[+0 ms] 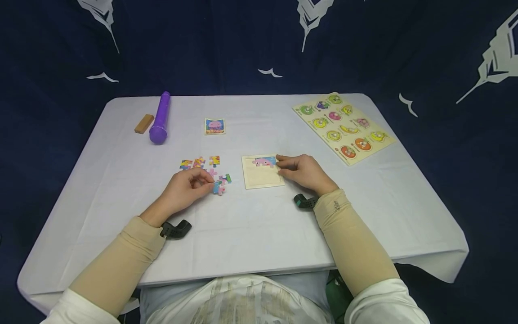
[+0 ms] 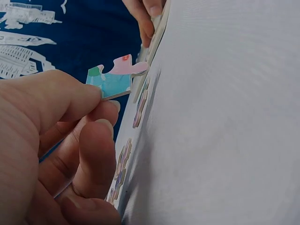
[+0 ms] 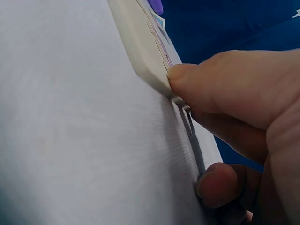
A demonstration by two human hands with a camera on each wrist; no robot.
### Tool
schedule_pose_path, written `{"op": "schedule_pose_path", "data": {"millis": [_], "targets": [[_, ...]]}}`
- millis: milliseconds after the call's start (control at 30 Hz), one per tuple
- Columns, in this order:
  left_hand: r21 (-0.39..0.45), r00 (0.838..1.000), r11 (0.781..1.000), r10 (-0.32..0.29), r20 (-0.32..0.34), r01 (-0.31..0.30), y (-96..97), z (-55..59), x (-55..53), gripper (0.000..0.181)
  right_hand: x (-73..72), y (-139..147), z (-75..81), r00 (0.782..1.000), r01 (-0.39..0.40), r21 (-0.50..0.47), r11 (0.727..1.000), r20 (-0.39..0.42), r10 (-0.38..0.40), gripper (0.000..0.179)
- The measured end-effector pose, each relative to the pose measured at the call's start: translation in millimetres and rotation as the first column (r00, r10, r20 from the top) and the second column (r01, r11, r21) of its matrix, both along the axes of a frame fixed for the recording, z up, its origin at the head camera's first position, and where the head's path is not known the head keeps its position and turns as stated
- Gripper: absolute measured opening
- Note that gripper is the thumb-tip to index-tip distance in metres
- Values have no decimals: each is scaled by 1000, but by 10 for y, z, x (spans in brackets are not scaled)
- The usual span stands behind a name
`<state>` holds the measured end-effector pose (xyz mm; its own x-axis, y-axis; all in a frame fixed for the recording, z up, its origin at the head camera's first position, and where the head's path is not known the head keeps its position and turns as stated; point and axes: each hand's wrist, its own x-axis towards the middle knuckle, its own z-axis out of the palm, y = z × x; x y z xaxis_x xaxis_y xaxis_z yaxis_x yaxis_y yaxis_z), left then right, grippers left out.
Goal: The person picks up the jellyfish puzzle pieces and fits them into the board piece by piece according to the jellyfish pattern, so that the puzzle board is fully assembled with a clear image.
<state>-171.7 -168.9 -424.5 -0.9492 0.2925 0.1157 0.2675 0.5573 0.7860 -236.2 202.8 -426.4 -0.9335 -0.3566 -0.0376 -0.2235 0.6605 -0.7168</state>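
Note:
Between thumb and fingertips, my left hand (image 1: pixel 185 188) pinches a jigsaw piece (image 2: pixel 117 83), pink and light blue with a green corner, raised above the table in the left wrist view. Loose jigsaw pieces (image 1: pixel 198 162) lie just beyond that hand, partly hidden by it. To their right is a shallow cream puzzle tray (image 1: pixel 263 179) with a few joined pink and blue pieces (image 1: pixel 265 161) along its far side. My right hand (image 1: pixel 303 173) holds the tray at its right edge; the thumb (image 3: pixel 201 86) lies over the rim near a corner in the right wrist view.
A small picture card (image 1: pixel 214 127) lies beyond the loose pieces. Farther left are a purple microphone-shaped object (image 1: pixel 161 119) and a wooden block (image 1: pixel 144 123). A fruit peg board (image 1: pixel 341 123) lies at the back right of the white-covered table (image 1: pixel 226 243).

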Motion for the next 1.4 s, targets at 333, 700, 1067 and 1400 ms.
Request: {"op": "schedule_pose_path", "data": {"millis": [333, 700, 1067, 1400], "targets": [[9, 1000, 1000, 2, 0, -2, 8, -21, -4, 7, 3, -6, 8, 1000, -2, 17, 1000, -14, 2, 31], [15, 1000, 1000, 16, 20, -16, 12, -19, 11, 5, 13, -21, 53, 1000, -6, 7, 1000, -1, 6, 31], [3, 1000, 1000, -2, 17, 2, 25, 25, -17, 5, 7, 4, 60, 1000, 1, 2, 1000, 11, -1, 31], [-7, 1000, 1000, 11, 26, -11, 18, -37, 4, 6, 16, 1, 29, 1000, 2, 17, 1000, 14, -3, 31]]}}
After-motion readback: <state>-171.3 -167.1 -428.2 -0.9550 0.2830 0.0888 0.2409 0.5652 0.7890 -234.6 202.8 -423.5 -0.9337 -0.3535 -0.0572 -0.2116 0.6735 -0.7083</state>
